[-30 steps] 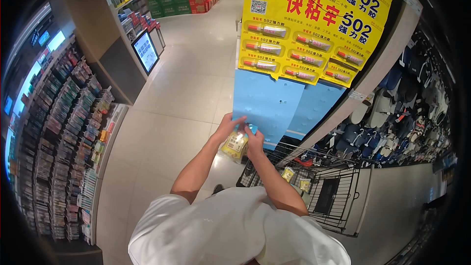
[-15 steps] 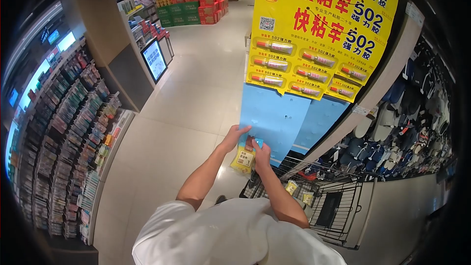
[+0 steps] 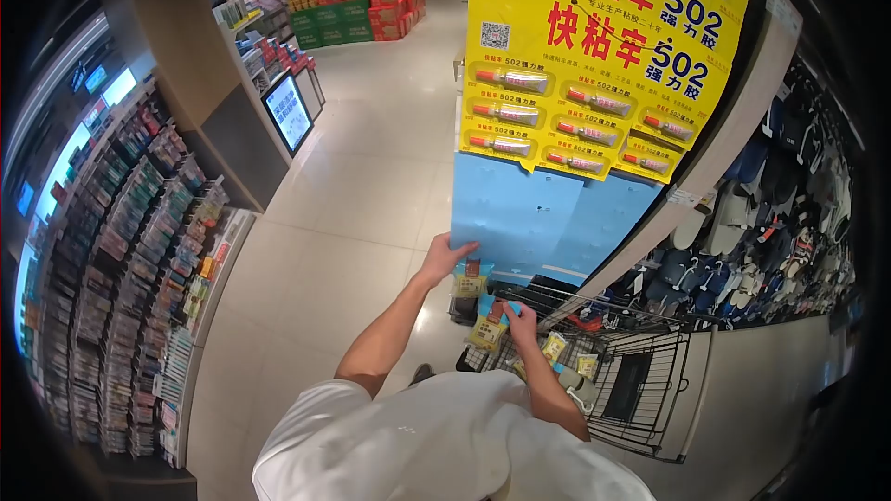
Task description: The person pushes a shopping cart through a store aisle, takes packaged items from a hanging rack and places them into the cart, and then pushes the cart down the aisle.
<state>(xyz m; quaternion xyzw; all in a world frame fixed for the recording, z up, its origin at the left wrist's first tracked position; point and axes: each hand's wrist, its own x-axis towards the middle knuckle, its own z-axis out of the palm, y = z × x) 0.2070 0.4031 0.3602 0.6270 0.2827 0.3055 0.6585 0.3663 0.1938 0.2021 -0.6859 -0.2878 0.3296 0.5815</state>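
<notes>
A small yellow packet (image 3: 487, 332) with a pale label and brown top hangs from my right hand (image 3: 522, 322), whose fingers pinch its upper edge above the cart. My left hand (image 3: 447, 260) grips the left edge of a light blue hanging card (image 3: 520, 213), thumb on its front; the other fingers are hidden behind it. Another similar packet (image 3: 471, 280) hangs at the card's lower corner, just below my left hand. Yellow cards of 502 glue tubes (image 3: 585, 134) cover the card's upper part.
A black wire shopping cart (image 3: 640, 399) stands at front right with a few small packets (image 3: 554, 346) inside. Slippers (image 3: 733, 223) hang on the right. Shelves of small goods (image 3: 121, 250) line the left, and stacked red and green boxes (image 3: 357, 9) stand at the back.
My right hand has moved down and right with its packet, away from the blue card. The second packet below my left hand now shows. My left hand stays at the card's edge.
</notes>
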